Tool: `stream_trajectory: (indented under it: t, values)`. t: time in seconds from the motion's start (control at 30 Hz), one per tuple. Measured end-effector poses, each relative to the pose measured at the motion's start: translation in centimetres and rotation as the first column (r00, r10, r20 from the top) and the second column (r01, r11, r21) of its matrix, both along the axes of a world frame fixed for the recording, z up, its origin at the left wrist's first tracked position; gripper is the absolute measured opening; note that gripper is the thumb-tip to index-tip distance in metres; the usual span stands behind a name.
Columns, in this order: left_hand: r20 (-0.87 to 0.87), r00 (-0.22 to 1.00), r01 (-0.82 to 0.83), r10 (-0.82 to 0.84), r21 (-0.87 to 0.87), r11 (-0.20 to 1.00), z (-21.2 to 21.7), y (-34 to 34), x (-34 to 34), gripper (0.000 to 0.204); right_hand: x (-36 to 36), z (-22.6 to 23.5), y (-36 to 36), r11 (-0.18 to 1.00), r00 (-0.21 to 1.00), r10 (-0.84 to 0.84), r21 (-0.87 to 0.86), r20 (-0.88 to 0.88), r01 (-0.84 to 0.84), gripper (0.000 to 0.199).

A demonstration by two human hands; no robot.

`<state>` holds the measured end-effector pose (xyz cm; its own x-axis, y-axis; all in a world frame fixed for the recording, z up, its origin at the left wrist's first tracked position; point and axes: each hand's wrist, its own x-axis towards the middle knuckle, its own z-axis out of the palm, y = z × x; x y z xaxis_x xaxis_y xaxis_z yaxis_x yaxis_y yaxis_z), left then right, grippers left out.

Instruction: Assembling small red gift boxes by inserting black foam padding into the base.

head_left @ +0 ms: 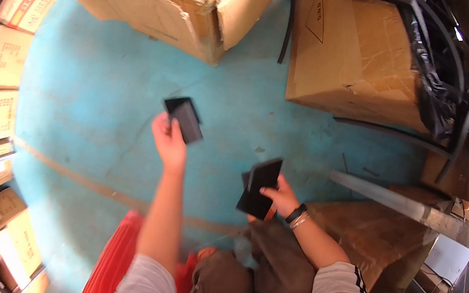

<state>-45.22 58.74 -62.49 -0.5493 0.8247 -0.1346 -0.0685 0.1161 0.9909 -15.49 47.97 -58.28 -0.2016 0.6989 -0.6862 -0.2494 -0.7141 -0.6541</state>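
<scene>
Left hand (171, 144) pinches flat black rectangular pieces (190, 123), right hand (280, 197) clamps similar black slabs (262, 181) above a blue floor (96, 88); handling looks unfinished, neither set yet released.

1 L hand (169, 138), 1 R hand (281, 197); min. 2 blk pcs (189, 124) ea.; 2 lg ctns (353, 55) far; 1 blk wristband (296, 212).

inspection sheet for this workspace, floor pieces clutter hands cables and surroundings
Surface: blue floor, brown stripe across it
Job's things: left pieces and right pieces, flat and black
Clutter: black strips over and beside a large carton
Hands: left hand and right hand apart, each gripping its pieces
Cables: none certain; detail by the white box too small
Surroundings: open carton ahead, stacked cartons at left
</scene>
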Motion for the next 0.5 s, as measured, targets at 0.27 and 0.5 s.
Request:
stream_trajectory:
  t: [0.27,0.5]
  values:
    - [0.892,0.381,0.069,0.242,-0.288,0.955,37.8,-22.6,4.1,0.039,-6.5,33.0,-5.5,0.97,0.904,-0.242,-0.104,-0.353,0.22,0.057]
    - [0.734,0.551,0.608,-0.398,-0.026,0.794,58.3,-28.4,-1.0,0.05,-6.6,55.8,-16.2,0.985,0.814,-0.102,0.058,-0.573,0.164,0.047]
